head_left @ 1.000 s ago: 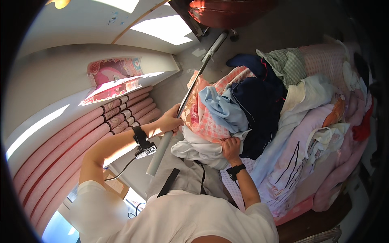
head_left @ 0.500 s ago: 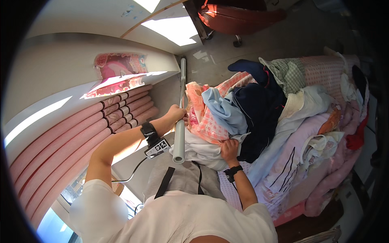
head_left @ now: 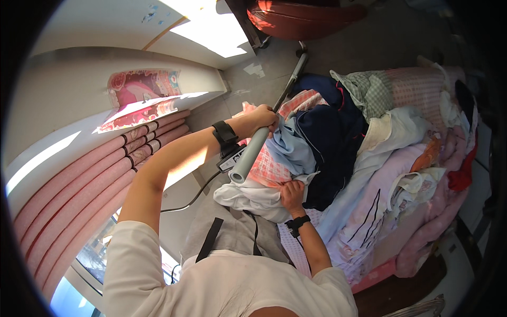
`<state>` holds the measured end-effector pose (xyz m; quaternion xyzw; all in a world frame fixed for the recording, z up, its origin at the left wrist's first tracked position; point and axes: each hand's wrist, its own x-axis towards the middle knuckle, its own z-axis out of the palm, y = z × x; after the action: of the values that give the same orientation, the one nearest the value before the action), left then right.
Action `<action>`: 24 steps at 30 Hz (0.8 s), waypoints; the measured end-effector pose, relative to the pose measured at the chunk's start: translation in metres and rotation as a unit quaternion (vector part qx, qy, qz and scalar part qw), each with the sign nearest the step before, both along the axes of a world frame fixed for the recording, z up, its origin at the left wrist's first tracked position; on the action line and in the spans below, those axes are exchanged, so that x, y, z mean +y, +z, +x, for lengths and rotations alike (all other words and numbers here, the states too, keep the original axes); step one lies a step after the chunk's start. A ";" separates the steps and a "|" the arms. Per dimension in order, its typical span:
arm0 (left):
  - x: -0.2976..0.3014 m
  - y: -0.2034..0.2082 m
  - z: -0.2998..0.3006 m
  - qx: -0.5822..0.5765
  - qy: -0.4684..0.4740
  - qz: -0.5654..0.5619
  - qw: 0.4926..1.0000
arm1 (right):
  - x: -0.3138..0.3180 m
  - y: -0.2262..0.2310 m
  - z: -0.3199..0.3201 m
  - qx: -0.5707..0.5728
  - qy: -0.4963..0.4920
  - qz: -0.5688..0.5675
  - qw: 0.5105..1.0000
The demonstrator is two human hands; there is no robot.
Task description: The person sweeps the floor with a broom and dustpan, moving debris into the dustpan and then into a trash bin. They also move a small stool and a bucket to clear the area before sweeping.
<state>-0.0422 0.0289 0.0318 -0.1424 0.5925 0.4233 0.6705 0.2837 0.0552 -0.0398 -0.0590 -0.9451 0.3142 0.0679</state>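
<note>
My left hand (head_left: 262, 117) is wrapped around a grey hollow tube (head_left: 252, 150). The tube slants over the near left side of a heap of clothes, its open end toward me and its far end toward the chair. My right hand (head_left: 292, 195) grips cloth where an orange checked garment (head_left: 270, 168) meets a white garment (head_left: 248, 195); which of the two its fingers hold is hard to tell. Just beyond lie a light blue garment (head_left: 290, 145) and a dark navy garment (head_left: 330, 148).
Pink padded panels (head_left: 79, 195) line the left side below a pink picture (head_left: 142, 90). A red chair (head_left: 301, 21) stands at the far side. More clothes, including a green checked piece (head_left: 369, 92) and a pale lilac piece (head_left: 364, 216), spread to the right.
My left hand has swung the tube up and to the right, so it now slants across the clothes. My right hand keeps its grip on the cloth. The view has shifted slightly.
</note>
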 end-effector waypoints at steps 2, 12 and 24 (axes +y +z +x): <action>-0.010 0.014 0.001 0.002 -0.014 0.006 1.000 | -0.002 -0.001 0.000 -0.001 -0.004 0.001 1.000; -0.181 0.078 0.032 0.082 -0.041 -0.099 0.991 | -0.004 -0.003 -0.004 -0.026 0.019 0.021 0.999; -0.289 0.038 0.082 -0.119 0.126 -0.080 0.982 | -0.016 0.000 -0.016 -0.050 0.033 0.095 0.994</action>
<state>0.0401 -0.2604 0.0700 -0.3180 0.5181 0.4355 0.6639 0.2679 0.0389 -0.0395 -0.0361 -0.9743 0.2217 0.0156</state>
